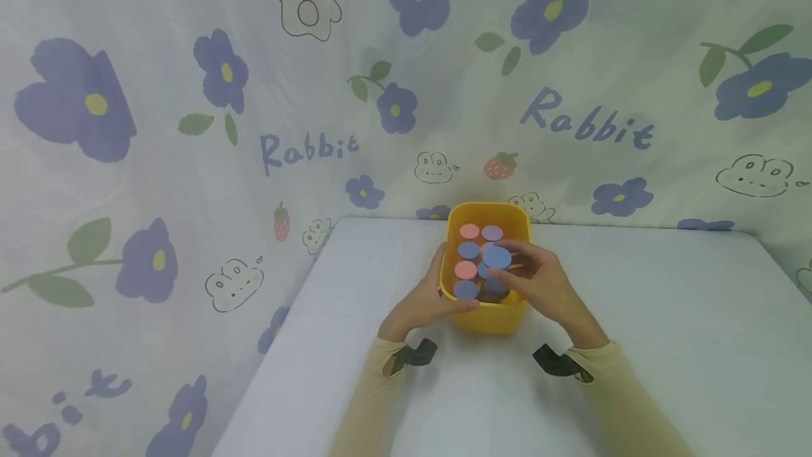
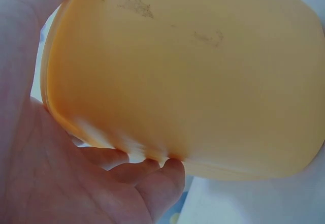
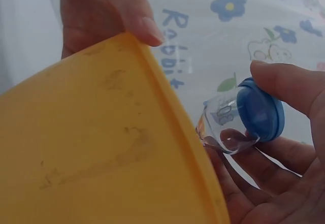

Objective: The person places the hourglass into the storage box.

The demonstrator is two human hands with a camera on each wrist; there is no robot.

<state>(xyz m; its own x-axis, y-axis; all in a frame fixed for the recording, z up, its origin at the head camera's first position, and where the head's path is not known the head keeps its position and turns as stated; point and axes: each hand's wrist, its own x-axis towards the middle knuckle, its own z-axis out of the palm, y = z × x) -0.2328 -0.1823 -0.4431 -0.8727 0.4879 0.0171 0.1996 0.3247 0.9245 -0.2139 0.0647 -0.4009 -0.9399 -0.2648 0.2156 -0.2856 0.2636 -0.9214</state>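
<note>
A yellow plastic bin point(image 1: 488, 319) is tilted up at the middle of the table. My left hand point(image 1: 419, 307) grips its left side, the thumb over the near rim; in the left wrist view, fingertips press the wall of the bin point(image 2: 177, 82). Between thumb and fingers, my right hand point(image 1: 548, 286) holds a small clear jar point(image 3: 221, 120) with a blue lid point(image 3: 260, 111), at the bin's right rim. Inside the bin stand several more jars in two columns, showing pink lids point(image 1: 469, 231), a purple lid point(image 1: 492, 233) and blue lids point(image 1: 469, 250).
The white table point(image 1: 647, 330) stretches to both sides of the bin. Right behind it hangs a pale curtain point(image 1: 444, 69) printed with purple flowers and rabbits, which also runs along the left side. Dark straps point(image 1: 415, 352) are on both wrists.
</note>
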